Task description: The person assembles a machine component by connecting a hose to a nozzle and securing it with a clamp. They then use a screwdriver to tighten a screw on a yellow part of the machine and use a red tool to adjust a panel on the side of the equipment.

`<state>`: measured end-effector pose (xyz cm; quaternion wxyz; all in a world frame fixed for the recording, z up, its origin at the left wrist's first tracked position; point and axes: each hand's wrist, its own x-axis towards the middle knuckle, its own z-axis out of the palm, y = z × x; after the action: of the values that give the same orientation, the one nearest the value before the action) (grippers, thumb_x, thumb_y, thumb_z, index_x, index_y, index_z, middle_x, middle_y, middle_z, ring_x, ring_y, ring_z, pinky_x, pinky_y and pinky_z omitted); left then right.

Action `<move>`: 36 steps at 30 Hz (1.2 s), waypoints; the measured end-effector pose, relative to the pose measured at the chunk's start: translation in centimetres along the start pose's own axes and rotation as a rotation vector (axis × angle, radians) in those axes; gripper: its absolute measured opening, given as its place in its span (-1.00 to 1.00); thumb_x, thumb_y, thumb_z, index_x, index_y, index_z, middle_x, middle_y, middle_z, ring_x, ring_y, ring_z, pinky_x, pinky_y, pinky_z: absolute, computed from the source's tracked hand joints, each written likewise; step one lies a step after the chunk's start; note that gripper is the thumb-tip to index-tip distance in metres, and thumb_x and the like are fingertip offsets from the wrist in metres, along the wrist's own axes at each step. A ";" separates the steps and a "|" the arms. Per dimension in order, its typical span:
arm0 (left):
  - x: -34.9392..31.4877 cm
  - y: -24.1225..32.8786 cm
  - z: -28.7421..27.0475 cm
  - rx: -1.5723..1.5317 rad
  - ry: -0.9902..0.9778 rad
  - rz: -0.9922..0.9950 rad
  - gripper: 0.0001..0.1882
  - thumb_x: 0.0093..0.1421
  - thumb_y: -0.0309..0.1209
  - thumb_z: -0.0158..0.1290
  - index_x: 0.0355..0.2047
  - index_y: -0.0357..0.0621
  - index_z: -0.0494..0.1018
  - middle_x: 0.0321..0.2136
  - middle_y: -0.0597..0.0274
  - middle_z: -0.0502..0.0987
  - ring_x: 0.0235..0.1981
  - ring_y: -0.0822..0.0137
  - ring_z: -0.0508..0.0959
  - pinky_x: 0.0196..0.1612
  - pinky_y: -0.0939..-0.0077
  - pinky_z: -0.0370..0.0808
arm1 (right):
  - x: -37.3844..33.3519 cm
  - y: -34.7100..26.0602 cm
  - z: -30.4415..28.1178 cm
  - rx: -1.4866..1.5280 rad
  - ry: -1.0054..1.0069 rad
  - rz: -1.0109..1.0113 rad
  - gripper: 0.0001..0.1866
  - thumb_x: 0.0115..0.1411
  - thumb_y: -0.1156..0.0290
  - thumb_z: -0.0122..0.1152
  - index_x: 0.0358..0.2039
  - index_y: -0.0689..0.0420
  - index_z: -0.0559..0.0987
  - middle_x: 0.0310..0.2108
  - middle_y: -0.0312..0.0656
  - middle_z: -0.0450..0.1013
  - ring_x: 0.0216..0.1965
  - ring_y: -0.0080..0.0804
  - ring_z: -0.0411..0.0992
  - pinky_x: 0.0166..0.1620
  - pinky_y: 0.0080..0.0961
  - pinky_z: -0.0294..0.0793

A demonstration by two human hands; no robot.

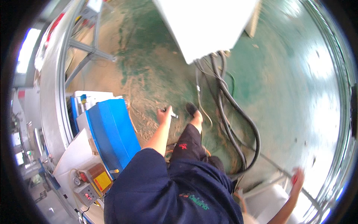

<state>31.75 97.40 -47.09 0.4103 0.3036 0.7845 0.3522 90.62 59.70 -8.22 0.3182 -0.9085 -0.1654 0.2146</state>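
Note:
My left hand (164, 115) is stretched out in front over the floor, its fingers closed round a small black-and-silver object (174, 115). A short pale end of it sticks out to the right; its kind is not clear. My right hand (297, 180) is raised far out at the lower right, beside a pale boxy surface and a thin rail. Motion smears its fingers, and a reddish patch shows there, so I cannot make out whether it holds anything. One foot in a dark shoe (191, 109) is forward on the floor.
A large white cabinet (209, 26) stands ahead, with thick dark hoses (238, 110) looping from it across the green, dust-strewn floor (149, 74). At left are a blue machine cover (115, 128), a control box (87, 195) with a gauge, and a metal-framed bench (52, 89).

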 end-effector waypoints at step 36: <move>-8.7 25.2 -13.5 -0.814 1.125 -0.329 -0.51 0.01 -0.02 0.33 -0.48 -0.20 0.42 -0.59 0.33 0.49 -0.58 0.48 0.45 -0.51 0.52 0.38 | -29.7 -62.5 67.1 -0.511 -2.078 -1.321 -0.64 0.19 0.21 -0.05 -0.56 0.25 0.49 -0.60 -0.07 0.44 -0.52 -0.22 0.40 -0.38 -0.29 0.33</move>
<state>29.06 100.92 -17.46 0.0720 -0.2238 0.7191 0.6539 21.82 127.24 -6.52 -0.1001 -0.0905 -0.7965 0.5894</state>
